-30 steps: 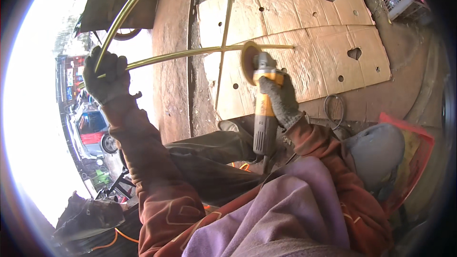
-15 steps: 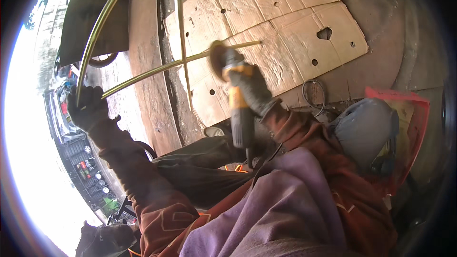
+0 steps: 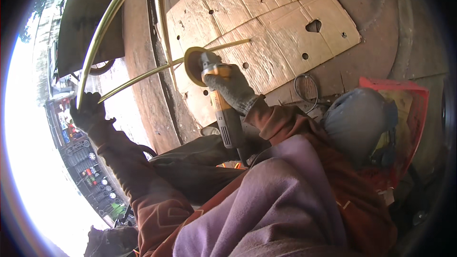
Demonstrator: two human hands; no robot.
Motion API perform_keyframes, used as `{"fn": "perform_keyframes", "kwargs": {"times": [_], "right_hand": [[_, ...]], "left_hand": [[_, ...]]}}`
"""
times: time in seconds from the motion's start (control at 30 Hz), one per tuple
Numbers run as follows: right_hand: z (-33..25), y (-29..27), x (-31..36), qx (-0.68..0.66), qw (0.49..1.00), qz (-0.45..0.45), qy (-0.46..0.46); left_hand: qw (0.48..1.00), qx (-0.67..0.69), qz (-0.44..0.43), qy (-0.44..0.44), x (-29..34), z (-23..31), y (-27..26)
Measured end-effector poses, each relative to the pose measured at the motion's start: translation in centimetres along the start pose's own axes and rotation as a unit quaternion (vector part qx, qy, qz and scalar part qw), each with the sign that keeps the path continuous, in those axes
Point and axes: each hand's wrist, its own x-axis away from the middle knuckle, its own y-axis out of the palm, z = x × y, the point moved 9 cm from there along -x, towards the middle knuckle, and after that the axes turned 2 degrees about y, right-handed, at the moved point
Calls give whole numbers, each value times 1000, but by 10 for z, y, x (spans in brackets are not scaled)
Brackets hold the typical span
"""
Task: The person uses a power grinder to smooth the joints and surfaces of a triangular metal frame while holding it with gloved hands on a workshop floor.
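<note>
In my gloved right hand (image 3: 232,88) is a yellow-and-black angle grinder (image 3: 225,123), held by its body near the head. Its round disc (image 3: 194,65) is against or just in front of a straight brass-coloured metal bar (image 3: 138,78); I cannot tell whether they touch. My gloved left hand (image 3: 90,112) is closed around the bent metal frame (image 3: 97,38) where the curved tube and the straight bar come together. Another bar (image 3: 162,24) of the frame crosses the straight one left of the disc. The grinder's cord end drops toward my lap.
Flattened cardboard sheets (image 3: 266,33) with punched holes lie on the floor ahead. A looped cable (image 3: 306,93) is beyond my right forearm. At the right stands a red plastic container (image 3: 414,128) beside a grey rounded thing (image 3: 354,119). A dark panel (image 3: 88,24) stands at the far left.
The grinder and my right hand have shifted left along the bar, and the disc shows more of its face. The view has turned slightly; my left hand keeps its grip.
</note>
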Motion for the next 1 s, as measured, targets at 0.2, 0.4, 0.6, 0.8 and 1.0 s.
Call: {"fn": "perform_keyframes", "kwargs": {"times": [0.2,0.4,0.6,0.8,1.0], "right_hand": [[-2,-76,-23,-93,992,69,41],[-19,-1,4,-19,999,-14,-49],[-2,-60,-17,-100,993,26,58],[-9,-26,-15,-76,997,-25,-6],[-21,-36,-13,-29,999,6,-38]], "left_hand": [[963,-215,157,31,5,3,7],[934,-295,66,190,-21,30,-67],[884,-435,127,114,-12,18,-27],[997,-52,52,2,-29,-3,-59],[998,-43,-27,-37,-10,-2,-3]]}}
